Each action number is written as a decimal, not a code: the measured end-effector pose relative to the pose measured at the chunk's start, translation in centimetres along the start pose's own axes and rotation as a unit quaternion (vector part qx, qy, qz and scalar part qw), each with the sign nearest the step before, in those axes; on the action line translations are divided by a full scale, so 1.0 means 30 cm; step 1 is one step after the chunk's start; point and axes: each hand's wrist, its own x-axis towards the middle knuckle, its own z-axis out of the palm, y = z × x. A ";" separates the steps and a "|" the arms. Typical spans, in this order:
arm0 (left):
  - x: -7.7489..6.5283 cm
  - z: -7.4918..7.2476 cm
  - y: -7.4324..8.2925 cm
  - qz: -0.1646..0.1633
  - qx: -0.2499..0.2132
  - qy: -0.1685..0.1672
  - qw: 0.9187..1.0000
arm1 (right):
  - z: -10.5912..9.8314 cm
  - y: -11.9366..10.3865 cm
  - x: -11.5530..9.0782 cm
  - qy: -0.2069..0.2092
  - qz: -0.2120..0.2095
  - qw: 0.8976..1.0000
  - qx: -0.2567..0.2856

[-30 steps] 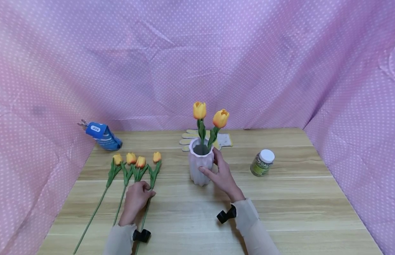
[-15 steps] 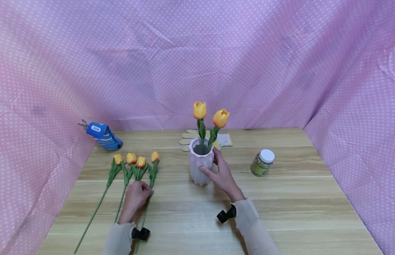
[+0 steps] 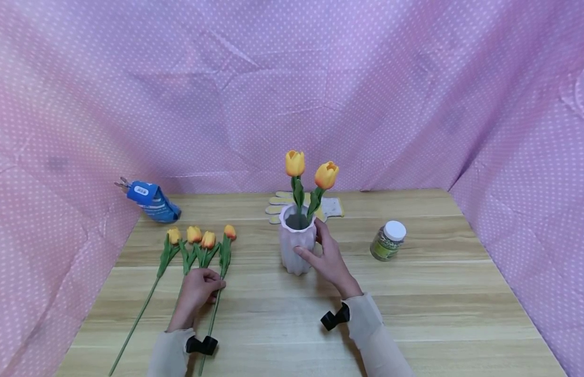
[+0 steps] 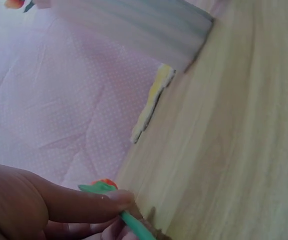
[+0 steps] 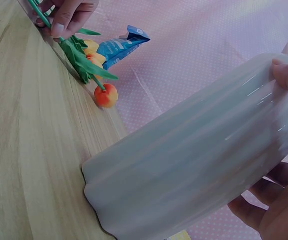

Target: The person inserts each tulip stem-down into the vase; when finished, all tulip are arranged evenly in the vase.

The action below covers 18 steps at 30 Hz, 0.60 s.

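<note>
My left hand pinches the green stem of the rightmost artificial tulip between thumb and fingers. The left wrist view shows this stem emerging below the thumb. Several more orange-yellow tulips lie to its left, their stems partly hidden by that hand. At the middle of the table stands a pale fluted vase, with two tulips upright in it. My right hand holds the vase by its right side, thumb on the front and fingers behind, as the right wrist view also shows.
A yellow-and-white work glove lies behind the vase. To the right is a jar with a white lid. A blue bag, clipped at the top, stands at the back left. Pink dotted cloth hangs around the wooden table.
The rightmost tulip's head has shifted slightly left and turned, showing more orange. My left hand and forearm have moved a little left. The right hand and vase stay as they were.
</note>
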 end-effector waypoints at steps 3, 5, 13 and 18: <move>0.006 -0.004 -0.005 -0.016 -0.047 -0.010 0.999 | 0.000 0.001 -0.001 -0.001 0.003 1.000 0.002; 0.012 -0.009 -0.007 -0.018 -0.074 -0.018 0.997 | -0.001 0.001 -0.001 -0.002 0.003 1.000 0.003; 0.028 -0.021 -0.012 -0.027 -0.155 -0.042 0.987 | -0.001 0.001 0.000 -0.001 0.002 1.000 0.001; 0.025 -0.026 -0.010 -0.029 -0.190 -0.045 0.980 | 0.000 0.001 0.001 -0.001 0.006 1.000 0.000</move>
